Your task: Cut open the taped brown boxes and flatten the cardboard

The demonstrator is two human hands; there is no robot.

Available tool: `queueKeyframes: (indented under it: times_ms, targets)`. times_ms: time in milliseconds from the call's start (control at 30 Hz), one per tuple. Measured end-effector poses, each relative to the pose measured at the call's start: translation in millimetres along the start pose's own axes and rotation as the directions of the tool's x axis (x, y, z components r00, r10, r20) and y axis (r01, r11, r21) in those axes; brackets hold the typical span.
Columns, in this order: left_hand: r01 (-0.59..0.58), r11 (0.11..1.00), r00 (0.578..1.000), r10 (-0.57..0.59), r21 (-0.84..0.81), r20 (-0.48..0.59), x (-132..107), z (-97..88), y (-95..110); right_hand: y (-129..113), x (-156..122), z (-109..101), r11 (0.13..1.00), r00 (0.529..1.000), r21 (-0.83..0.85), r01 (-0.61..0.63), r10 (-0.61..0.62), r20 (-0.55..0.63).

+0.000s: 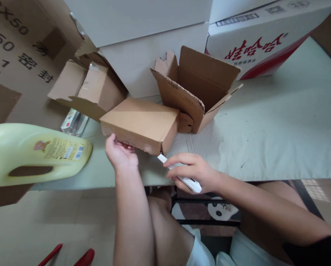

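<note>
A closed brown cardboard box (140,123) lies near the front edge of the pale table (279,125). My left hand (119,153) grips the box's near left corner, fingers curled under its edge. My right hand (193,171) is closed around a slim white tool (182,177), perhaps a box cutter. Its tip touches the box's near right corner. Behind the closed box stands an open, empty cardboard box (198,88) with its flaps up.
A pale yellow jug (29,155) with a handle lies on its side at the left. Another opened carton (88,90) and a small packet (74,122) sit at the back left. Large white boxes (154,48) and a red-printed carton (265,40) line the back. Red handles (68,256) show below.
</note>
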State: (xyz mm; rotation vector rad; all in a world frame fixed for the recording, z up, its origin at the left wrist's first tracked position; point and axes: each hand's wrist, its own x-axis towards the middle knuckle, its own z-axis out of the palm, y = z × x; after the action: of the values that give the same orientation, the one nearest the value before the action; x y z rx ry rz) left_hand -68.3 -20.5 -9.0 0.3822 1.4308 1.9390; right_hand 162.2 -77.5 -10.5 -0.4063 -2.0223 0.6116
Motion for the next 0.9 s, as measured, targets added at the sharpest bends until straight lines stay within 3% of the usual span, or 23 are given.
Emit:
queueKeyframes:
  times_ms: [900]
  targets:
    - [0.033,0.999,0.999,-0.033,-0.015,-0.008,-1.1,1.3,1.1,1.5,-2.5,2.9,1.000,0.999,-0.004,0.002,-0.002,0.052]
